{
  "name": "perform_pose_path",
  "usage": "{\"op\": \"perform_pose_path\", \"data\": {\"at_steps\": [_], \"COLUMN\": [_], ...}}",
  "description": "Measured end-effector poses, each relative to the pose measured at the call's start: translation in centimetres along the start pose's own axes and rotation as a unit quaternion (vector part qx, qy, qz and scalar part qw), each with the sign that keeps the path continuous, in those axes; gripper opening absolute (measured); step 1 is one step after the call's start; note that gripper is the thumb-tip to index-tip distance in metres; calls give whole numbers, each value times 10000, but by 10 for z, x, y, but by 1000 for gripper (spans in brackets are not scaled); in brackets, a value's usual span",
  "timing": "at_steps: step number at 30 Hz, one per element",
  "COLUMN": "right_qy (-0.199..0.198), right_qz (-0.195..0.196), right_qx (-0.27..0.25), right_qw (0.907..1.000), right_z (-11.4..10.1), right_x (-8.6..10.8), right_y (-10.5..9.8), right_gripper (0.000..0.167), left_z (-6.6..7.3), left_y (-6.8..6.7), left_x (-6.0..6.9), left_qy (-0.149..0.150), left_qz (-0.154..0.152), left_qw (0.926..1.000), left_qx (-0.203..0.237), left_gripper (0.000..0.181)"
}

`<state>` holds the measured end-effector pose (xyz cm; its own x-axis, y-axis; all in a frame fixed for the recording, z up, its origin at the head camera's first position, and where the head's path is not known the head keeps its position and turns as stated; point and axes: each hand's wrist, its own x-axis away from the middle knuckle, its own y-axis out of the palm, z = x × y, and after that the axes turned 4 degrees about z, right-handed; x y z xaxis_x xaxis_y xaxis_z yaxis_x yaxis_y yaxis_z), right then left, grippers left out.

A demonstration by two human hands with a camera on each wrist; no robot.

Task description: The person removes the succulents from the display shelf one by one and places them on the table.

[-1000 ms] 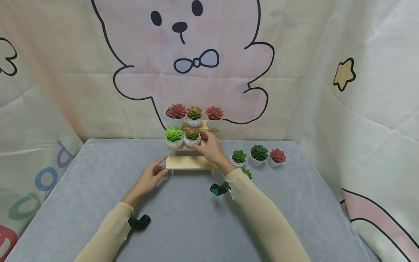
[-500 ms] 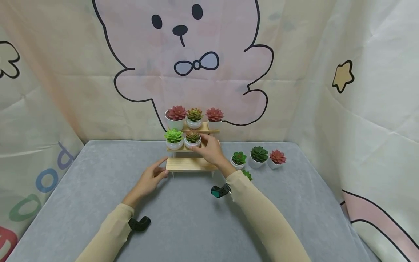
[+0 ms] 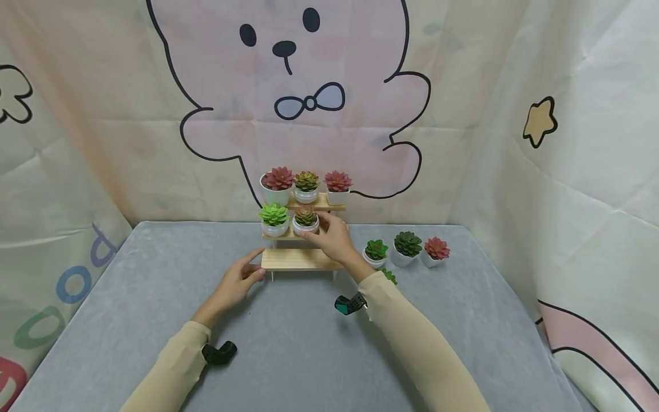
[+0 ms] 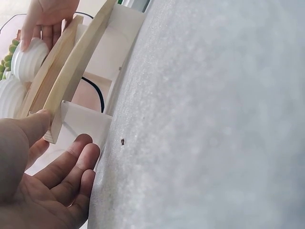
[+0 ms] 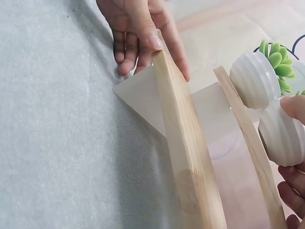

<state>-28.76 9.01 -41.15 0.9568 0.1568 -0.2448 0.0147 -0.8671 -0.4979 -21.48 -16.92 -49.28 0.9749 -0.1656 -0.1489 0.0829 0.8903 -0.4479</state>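
We see the right hand (image 3: 333, 236) pinching a brown potted succulent (image 3: 306, 222) near the centre of the frame, at the mid tier of a wooden stand (image 3: 301, 259) – can't tell if the pot's base sits flat on the board. Just L of it, on the same tier, we have a lime-green succulent (image 3: 274, 219), also in a white ribbed pot.

The left hand (image 3: 238, 280), L of centre, holds the L end of the stand's lowest board btwn thumb and index finger; in the left wrist view we see its other fingers loosely bent below, by a whitish side support (image 4: 86, 121).

On the top tier, L to R: a big red succulent (image 3: 277, 186), a yellow-green succulent w/ reddish tips (image 3: 306, 186) and a pinkish-red succulent (image 3: 338, 187).

R of centre, on the grey-covered counter (image 3: 288, 349), we count a small green succulent (image 3: 375, 253), a dark green succulent (image 3: 407, 247) and a small red succulent (image 3: 436, 250) in a row, plus a part-hidden green plant (image 3: 389, 276) behind the right sleeve (image 3: 417, 337). Behind it all – a cartoon-print backdrop (image 3: 309, 137).
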Motion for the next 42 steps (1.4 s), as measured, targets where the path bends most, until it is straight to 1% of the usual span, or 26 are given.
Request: {"op": "perform_pose_path", "data": {"at_steps": [6, 15, 17, 22, 24, 27, 31, 37, 39, 42], "right_qy": [-61, -47, -94, -221, -275, -453, -642, -701, -734, -802], "right_qz": [1, 92, 98, 89, 90, 67, 4, -62, -64, -54], "right_qx": [-102, 158, 215, 258, 274, 268, 215, 8, -11, 56], "right_qw": [9999, 9998, 9997, 9994, 9992, 9986, 9977, 9975, 9973, 9967], "right_z": [-1, -2, -3, -3, -3, -3, -2, -1, -2, -3], "right_x": [5, 16, 18, 24, 27, 32, 39, 49, 52, 55], "right_y": [-5, -12, -14, -17, -19, -23, -28, -37, -39, -43], "right_gripper": [65, 69, 70, 68, 67, 63, 61, 60, 60, 61], "left_z": [1, 2, 2, 2, 2, 2, 2, 3, 5, 5], "left_y": [0, -1, -1, -1, -1, -1, 0, -1, -1, -1], "left_x": [-1, -1, -2, -2, -1, -1, -1, 0, 1, 1], "left_qy": [61, 58, 119, 112, 46, 62, 74, 126, 92, 122], "left_qz": [-50, -25, -22, -24, -33, -68, -39, -46, -44, -26], "left_qw": [10000, 10000, 9999, 9999, 10000, 9999, 10000, 9999, 9999, 9999], "left_qx": [-28, -49, -56, -93, -77, -70, -43, -16, -26, -52], "left_gripper": [57, 57, 58, 58, 57, 57, 57, 57, 57, 57]}}
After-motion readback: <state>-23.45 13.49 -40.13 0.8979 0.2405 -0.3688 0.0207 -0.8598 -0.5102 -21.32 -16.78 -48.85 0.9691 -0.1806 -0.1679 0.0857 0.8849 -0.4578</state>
